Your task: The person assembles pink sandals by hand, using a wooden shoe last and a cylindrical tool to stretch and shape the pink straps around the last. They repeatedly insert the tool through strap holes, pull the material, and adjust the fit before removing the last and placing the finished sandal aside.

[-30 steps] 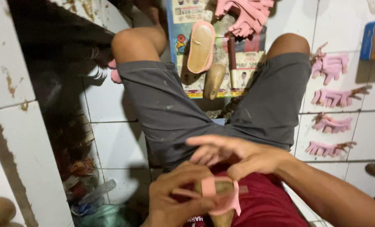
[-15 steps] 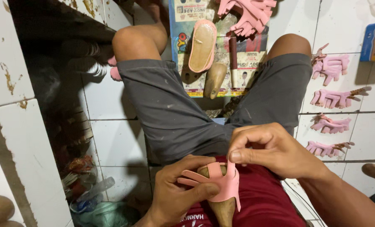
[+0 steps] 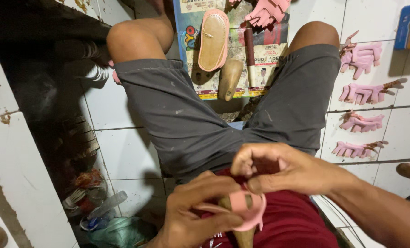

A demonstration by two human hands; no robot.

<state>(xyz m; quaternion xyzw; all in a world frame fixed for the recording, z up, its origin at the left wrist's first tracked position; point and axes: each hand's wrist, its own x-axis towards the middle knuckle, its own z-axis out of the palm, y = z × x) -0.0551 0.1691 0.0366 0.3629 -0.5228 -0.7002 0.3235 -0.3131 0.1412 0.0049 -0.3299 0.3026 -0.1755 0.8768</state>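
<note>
Both hands work a pink strap piece [image 3: 248,209] over a wooden shoe form [image 3: 242,229] in the lap
The left hand [image 3: 196,216] is closed around form and strap; the right hand [image 3: 278,167] pinches the strap's top edge just above that grip. The strap looks thin, soft and bendy, best held at its edges; the form seems hard and light

A person sits on a tiled floor [image 3: 131,151] with knees apart. Close to the body, the left hand [image 3: 193,213] and right hand [image 3: 278,172] meet over a strap piece [image 3: 248,209] fitted on a wooden form [image 3: 244,236] in the lap. Ahead, between the knees, a printed sheet [image 3: 260,59] lies on the floor, with a sandal sole [image 3: 213,39] and a second wooden form [image 3: 229,78] on it. To the right, four strap pieces [image 3: 359,94] lie in a column on the floor. To the left sits a heap of bags [image 3: 99,216].
</note>
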